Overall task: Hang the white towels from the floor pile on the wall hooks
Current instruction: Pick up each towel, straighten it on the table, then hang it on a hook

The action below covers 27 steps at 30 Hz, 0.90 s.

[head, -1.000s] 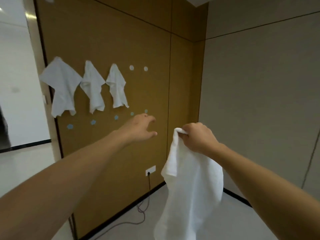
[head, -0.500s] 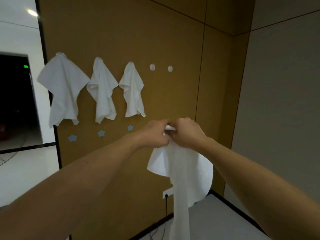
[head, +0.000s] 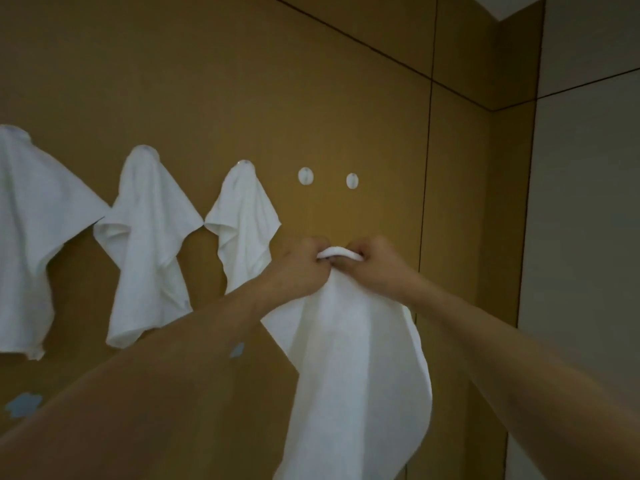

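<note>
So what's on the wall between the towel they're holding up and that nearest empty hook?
Nothing: the head view shows only bare brown wall panel between the held towel and the free hook above it.

Dim, warm-toned interior view under soft, diffuse light with no visible source. The brown wall (head: 311,98) darkens toward the upper left and the lower edge. The hanging towels (head: 145,244) cast faint, blurred shadows to their lower sides. The held towel (head: 353,375) is the brightest area, free of glare, its weave lost in soft focus. Both forearms near the bottom corners are enlarged and slightly blurred. Panel seams bow near the frame edges, a sign of wide-angle distortion. Fine noise covers the grey wall (head: 588,237).
</note>
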### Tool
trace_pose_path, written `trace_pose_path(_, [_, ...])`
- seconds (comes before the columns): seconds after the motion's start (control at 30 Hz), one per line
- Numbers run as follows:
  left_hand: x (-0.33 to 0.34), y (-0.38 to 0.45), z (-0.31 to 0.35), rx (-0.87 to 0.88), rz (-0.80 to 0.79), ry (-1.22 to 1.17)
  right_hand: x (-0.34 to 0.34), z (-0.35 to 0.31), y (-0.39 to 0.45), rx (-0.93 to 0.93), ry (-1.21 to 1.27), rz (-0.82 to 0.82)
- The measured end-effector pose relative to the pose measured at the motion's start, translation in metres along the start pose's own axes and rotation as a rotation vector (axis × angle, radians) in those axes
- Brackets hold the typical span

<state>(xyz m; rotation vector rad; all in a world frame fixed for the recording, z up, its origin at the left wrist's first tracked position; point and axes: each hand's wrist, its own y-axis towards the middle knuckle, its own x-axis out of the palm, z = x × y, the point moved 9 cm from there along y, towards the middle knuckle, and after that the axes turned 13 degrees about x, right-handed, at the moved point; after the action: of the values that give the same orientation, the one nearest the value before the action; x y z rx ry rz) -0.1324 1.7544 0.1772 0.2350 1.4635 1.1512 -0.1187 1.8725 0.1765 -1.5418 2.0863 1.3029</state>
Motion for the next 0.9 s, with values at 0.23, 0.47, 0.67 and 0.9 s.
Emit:
trace_pose_path(0.23, [0.007, 0.072, -0.096, -0.079, 0.112, 0.156, 0.014, 0.063, 0.132, -0.053, 0.108, -0.055])
trace_pose_path(0.47, [0.008, 0.151, -0.169, -0.197, 0.241, 0.206, 0.012, 0.071, 0.266, -0.271, 0.319, -0.060])
trace_pose_path(0.67, [-0.017, 0.222, -0.197, -0.151, 0.442, 0.381, -0.005, 0.047, 0.355, -0.582, 0.268, 0.177])
trace_pose_path(0.9, [-0.034, 0.278, -0.216, -0.151, 0.468, 0.784, 0.017, 0.018, 0.419, -0.725, -0.214, 0.470])
